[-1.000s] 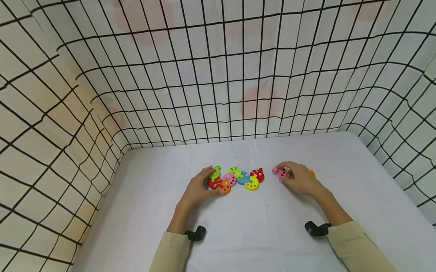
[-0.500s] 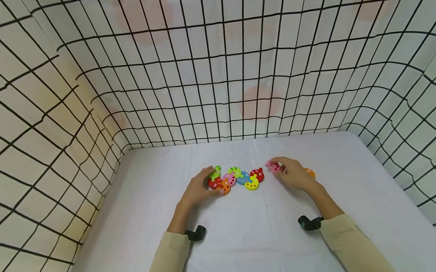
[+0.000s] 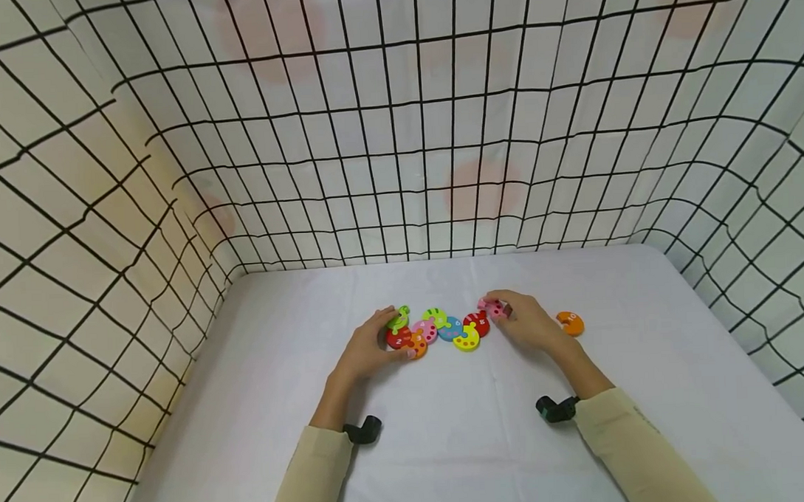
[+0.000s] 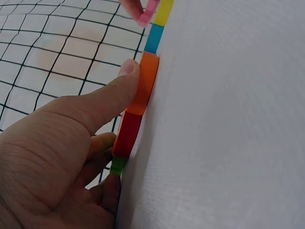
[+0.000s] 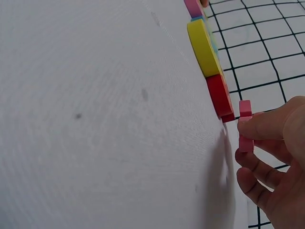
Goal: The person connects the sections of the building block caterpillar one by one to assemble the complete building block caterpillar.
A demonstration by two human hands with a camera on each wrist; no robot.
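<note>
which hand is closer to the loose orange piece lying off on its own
Right. The right hand, pinching a pink piece, sits just left of the loose orange piece without touching it. The left hand rests on the far end of the joined row, much farther away.

Both forearms in beige sleeves reach forward, each wrist carrying a small black camera mount. The left hand (image 3: 365,348) lies low, palm down, thumb stretched forward and fingers loosely bent. The right hand (image 3: 524,322) angles inward, thumb and fingertips (image 5: 257,125) pinched together.
</note>
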